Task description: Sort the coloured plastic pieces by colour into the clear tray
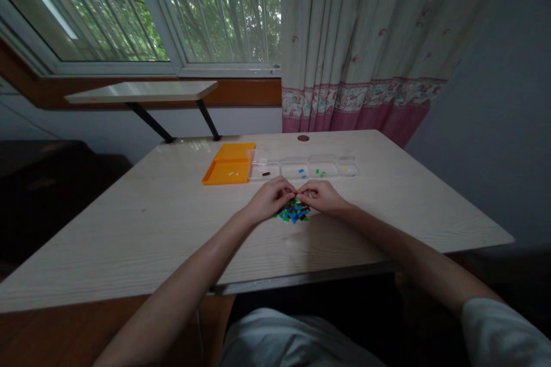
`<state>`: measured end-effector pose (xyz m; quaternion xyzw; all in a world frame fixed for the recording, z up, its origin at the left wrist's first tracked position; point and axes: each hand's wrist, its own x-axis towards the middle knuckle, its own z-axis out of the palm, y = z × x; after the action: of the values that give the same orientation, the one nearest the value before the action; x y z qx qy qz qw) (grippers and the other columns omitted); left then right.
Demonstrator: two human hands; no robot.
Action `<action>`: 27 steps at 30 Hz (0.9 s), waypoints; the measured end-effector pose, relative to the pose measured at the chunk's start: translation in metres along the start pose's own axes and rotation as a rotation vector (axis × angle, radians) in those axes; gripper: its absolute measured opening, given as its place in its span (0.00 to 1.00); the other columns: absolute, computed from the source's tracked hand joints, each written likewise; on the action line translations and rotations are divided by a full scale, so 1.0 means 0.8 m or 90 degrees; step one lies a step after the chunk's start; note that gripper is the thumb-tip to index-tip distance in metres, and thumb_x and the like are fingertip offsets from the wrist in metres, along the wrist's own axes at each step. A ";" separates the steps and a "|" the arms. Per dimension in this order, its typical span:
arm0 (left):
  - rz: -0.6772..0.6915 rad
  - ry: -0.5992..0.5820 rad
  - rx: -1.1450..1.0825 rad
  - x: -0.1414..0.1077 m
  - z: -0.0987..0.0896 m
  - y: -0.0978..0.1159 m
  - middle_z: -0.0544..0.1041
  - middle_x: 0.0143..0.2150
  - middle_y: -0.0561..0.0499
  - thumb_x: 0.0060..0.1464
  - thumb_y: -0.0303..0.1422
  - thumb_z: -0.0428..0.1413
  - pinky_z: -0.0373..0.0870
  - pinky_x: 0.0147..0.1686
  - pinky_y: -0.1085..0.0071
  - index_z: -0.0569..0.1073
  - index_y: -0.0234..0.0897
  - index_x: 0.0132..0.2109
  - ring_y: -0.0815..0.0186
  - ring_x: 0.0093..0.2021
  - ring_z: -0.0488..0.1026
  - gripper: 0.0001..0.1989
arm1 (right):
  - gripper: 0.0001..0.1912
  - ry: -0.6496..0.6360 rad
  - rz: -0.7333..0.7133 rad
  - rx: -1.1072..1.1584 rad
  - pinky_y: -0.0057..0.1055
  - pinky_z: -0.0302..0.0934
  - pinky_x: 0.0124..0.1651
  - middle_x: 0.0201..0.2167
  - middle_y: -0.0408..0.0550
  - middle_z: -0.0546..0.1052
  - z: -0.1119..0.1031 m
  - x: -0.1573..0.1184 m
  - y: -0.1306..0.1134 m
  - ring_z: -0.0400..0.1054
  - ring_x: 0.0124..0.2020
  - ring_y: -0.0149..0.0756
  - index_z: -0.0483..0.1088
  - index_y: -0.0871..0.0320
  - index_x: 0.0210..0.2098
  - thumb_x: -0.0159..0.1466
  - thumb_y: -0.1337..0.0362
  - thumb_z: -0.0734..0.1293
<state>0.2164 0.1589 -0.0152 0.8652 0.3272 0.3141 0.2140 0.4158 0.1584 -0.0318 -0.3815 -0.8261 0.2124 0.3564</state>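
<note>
"Head view: where are the hands?"

"Left hand [274, 197] and right hand [321, 195] meet over the pile of small coloured pieces [294, 211] on the table [172, 246]."

"And the fingers?"

"Bent, tips close together; I can't tell what they grip. Beyond sits the clear tray [295, 170], right of the orange box [227, 172]."

Bare pale wood tabletop [142, 229] lies open across the frame's left and right; at centre, the orange plastic box [227, 172] and clear compartmented plastic trays [273, 171] block the way beyond the small-piece pile [294, 212].
</note>
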 end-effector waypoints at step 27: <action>0.057 0.243 0.084 -0.004 -0.016 0.003 0.69 0.33 0.51 0.55 0.34 0.53 0.60 0.26 0.76 0.73 0.36 0.40 0.74 0.25 0.60 0.08 | 0.08 -0.129 -0.054 -0.186 0.26 0.58 0.36 0.29 0.46 0.74 -0.046 -0.003 0.018 0.66 0.31 0.31 0.72 0.59 0.34 0.57 0.69 0.62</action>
<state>0.2067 0.1567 -0.0059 0.8155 0.3431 0.4597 0.0767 0.4517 0.1679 -0.0175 -0.3706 -0.8953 0.1121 0.2204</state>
